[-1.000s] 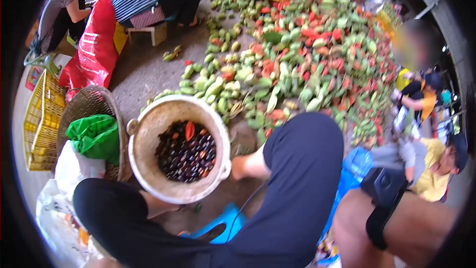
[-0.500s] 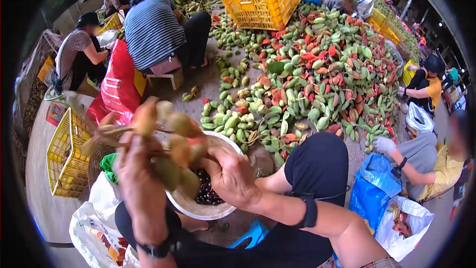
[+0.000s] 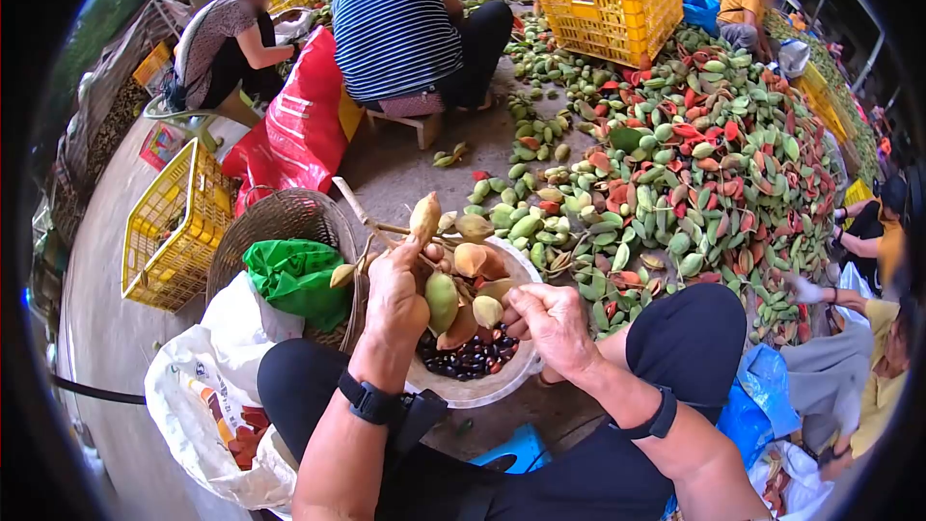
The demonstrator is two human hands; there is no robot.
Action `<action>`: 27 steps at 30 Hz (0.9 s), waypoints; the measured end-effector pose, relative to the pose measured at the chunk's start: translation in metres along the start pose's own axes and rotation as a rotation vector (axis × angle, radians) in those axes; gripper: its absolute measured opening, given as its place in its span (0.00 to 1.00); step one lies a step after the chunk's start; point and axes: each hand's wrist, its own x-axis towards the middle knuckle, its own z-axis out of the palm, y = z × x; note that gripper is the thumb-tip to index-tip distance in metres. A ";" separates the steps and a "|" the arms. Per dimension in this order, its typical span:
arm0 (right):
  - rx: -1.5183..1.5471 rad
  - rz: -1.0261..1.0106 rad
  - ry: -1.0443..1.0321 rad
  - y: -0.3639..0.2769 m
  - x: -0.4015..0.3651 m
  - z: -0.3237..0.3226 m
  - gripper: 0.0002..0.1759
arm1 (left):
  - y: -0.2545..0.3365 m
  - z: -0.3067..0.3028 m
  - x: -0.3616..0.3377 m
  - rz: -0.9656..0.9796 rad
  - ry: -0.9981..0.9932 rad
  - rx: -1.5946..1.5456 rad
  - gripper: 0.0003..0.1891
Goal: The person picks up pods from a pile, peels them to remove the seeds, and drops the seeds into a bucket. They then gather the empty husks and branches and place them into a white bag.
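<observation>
A branch with a cluster of green and tan seed pods [image 3: 442,303] is gripped near its stem by my left hand [image 3: 394,291], fingers wrapped round it. Several pods are split, with orange-brown husks. My right hand [image 3: 561,330] is closed in a pinch at the cluster's right side, beside a pale pod [image 3: 487,312]; whatever sits between its fingertips is hidden. Both hands are above a whitish bucket [image 3: 521,367] between my knees. Glossy dark seeds [image 3: 467,361] lie inside it, partly covered from view by the cluster.
A large heap of pods [image 3: 675,183] spreads ahead to the right. At left stand a wicker basket [image 3: 260,222] with a green bag [image 3: 299,275], a white sack [image 3: 217,396] and a yellow crate [image 3: 178,232]. Co-workers sit nearby, one in a striped shirt [image 3: 400,29].
The view has turned left, so the surroundings sit further right. Both hands and the cluster have come lower over the bucket, and the left hand is no longer blurred.
</observation>
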 end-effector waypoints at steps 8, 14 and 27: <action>-0.616 -0.614 0.092 -0.023 -0.005 -0.003 0.18 | 0.003 0.000 -0.002 -0.046 0.108 -0.048 0.12; -0.455 -0.568 0.258 -0.033 0.009 -0.018 0.07 | -0.008 -0.008 0.007 -0.154 -0.004 0.009 0.11; -0.363 -0.707 0.033 -0.032 -0.021 0.000 0.02 | -0.015 -0.009 0.007 -0.158 0.019 -0.272 0.13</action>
